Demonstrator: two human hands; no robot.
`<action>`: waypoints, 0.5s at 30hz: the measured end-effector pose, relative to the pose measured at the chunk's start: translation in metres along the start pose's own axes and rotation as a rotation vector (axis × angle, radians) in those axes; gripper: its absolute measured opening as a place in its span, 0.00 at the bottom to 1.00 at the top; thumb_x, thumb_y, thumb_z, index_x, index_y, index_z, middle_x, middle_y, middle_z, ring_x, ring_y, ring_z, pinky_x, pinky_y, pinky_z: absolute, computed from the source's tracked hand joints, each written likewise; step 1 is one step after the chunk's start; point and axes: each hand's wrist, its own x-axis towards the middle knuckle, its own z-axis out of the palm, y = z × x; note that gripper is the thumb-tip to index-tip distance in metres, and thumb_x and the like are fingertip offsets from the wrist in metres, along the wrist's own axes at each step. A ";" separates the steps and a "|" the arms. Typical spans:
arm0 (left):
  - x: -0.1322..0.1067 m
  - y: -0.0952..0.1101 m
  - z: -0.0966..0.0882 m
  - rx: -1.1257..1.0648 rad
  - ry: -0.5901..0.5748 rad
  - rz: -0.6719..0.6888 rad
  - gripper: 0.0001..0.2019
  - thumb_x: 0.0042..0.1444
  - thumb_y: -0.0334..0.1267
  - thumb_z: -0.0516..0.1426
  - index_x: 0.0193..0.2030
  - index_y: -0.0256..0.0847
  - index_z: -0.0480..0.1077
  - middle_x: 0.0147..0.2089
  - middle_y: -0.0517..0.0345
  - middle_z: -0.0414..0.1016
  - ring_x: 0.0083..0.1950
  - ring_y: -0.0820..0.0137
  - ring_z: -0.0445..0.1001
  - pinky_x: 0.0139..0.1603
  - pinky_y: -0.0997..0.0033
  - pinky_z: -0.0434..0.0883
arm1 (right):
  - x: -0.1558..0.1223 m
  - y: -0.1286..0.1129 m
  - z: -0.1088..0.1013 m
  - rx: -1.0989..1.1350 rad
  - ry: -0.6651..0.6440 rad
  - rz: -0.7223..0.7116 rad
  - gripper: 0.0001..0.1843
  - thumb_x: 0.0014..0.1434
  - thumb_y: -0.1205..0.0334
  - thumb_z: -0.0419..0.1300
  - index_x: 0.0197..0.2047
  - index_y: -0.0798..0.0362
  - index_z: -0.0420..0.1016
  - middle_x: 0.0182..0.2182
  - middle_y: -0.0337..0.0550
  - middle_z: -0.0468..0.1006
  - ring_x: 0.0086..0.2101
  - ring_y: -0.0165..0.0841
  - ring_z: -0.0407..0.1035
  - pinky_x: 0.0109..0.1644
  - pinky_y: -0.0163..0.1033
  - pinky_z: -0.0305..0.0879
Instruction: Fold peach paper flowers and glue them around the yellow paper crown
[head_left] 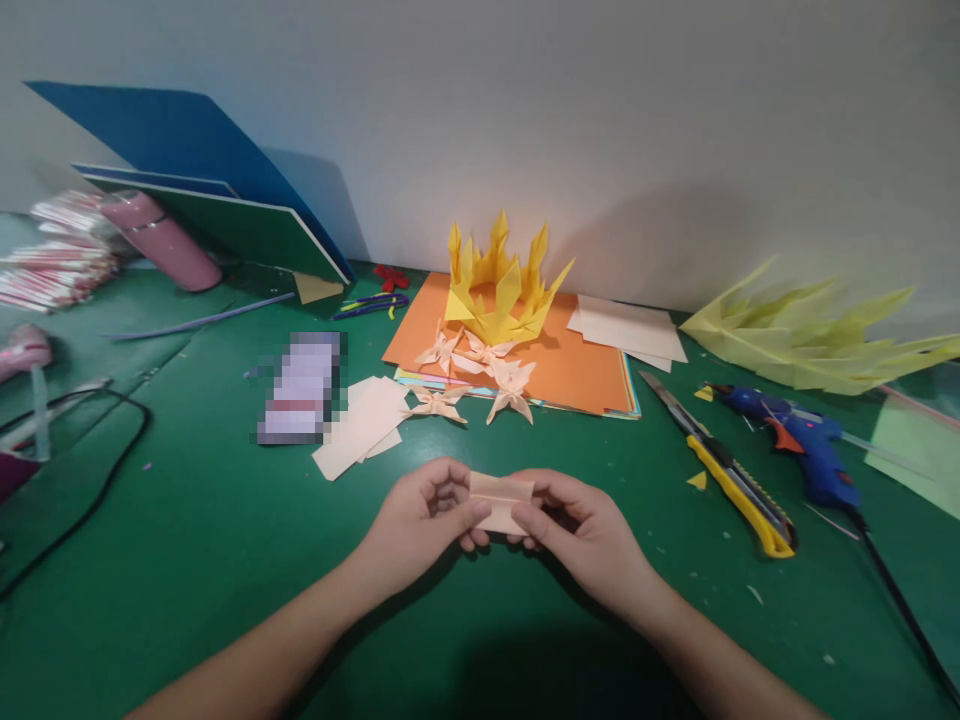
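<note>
The left hand point(421, 510) and right hand point(590, 522) are both pinching that little peach paper point(501, 516), so any uneven pressure is probably risking a crooked fold, imo.

A small piece of pale peach paper point(501, 510) is held between the left hand point(429, 515) and the right hand point(581, 520); across its width, a crease is seen.

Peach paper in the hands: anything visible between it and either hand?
Nothing visible: the left hand and right hand grip the peach paper directly, though its far side is hidden. The folded peach stars lie beyond.
</note>
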 end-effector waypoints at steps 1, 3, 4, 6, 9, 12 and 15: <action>0.000 0.002 0.000 -0.022 -0.017 -0.002 0.16 0.40 0.44 0.66 0.29 0.37 0.65 0.21 0.65 0.72 0.21 0.78 0.71 0.24 0.78 0.69 | 0.000 0.000 0.000 0.008 -0.003 0.005 0.18 0.51 0.47 0.61 0.37 0.53 0.74 0.22 0.38 0.73 0.22 0.28 0.67 0.27 0.33 0.66; -0.001 0.004 0.000 -0.045 -0.054 -0.006 0.17 0.41 0.46 0.65 0.31 0.37 0.66 0.24 0.62 0.74 0.24 0.77 0.72 0.26 0.77 0.70 | 0.000 0.001 -0.001 0.014 -0.004 0.010 0.18 0.51 0.47 0.61 0.38 0.53 0.74 0.22 0.37 0.73 0.22 0.27 0.67 0.27 0.33 0.67; -0.001 0.004 0.000 -0.046 -0.072 -0.010 0.18 0.42 0.47 0.64 0.31 0.36 0.67 0.24 0.61 0.75 0.25 0.77 0.73 0.27 0.77 0.71 | 0.000 0.001 -0.002 0.017 -0.003 0.009 0.19 0.51 0.47 0.61 0.38 0.53 0.74 0.22 0.37 0.72 0.22 0.27 0.67 0.27 0.33 0.67; -0.002 0.003 -0.002 -0.038 -0.086 -0.015 0.18 0.44 0.49 0.63 0.30 0.36 0.66 0.24 0.60 0.75 0.25 0.76 0.73 0.28 0.76 0.71 | 0.001 0.001 -0.002 0.025 0.001 0.007 0.19 0.51 0.47 0.61 0.39 0.53 0.74 0.21 0.36 0.72 0.22 0.27 0.66 0.28 0.33 0.67; -0.001 0.000 -0.003 -0.017 -0.050 0.003 0.16 0.45 0.48 0.63 0.28 0.37 0.64 0.22 0.61 0.74 0.24 0.76 0.73 0.28 0.76 0.71 | 0.000 0.001 -0.002 0.040 0.004 0.019 0.20 0.51 0.48 0.61 0.41 0.54 0.74 0.21 0.36 0.72 0.22 0.27 0.67 0.28 0.33 0.67; 0.001 -0.002 -0.003 -0.032 -0.029 0.042 0.14 0.45 0.44 0.63 0.29 0.38 0.64 0.23 0.63 0.73 0.23 0.76 0.73 0.26 0.76 0.70 | -0.001 0.001 -0.002 0.048 -0.002 0.010 0.18 0.52 0.50 0.61 0.42 0.53 0.76 0.24 0.39 0.75 0.22 0.27 0.68 0.28 0.33 0.68; 0.000 0.001 -0.002 -0.068 -0.065 0.062 0.12 0.45 0.42 0.63 0.29 0.38 0.65 0.24 0.62 0.73 0.25 0.75 0.74 0.28 0.75 0.71 | -0.001 0.002 -0.003 0.053 -0.002 -0.048 0.13 0.54 0.52 0.60 0.37 0.51 0.79 0.29 0.42 0.78 0.23 0.27 0.69 0.28 0.33 0.68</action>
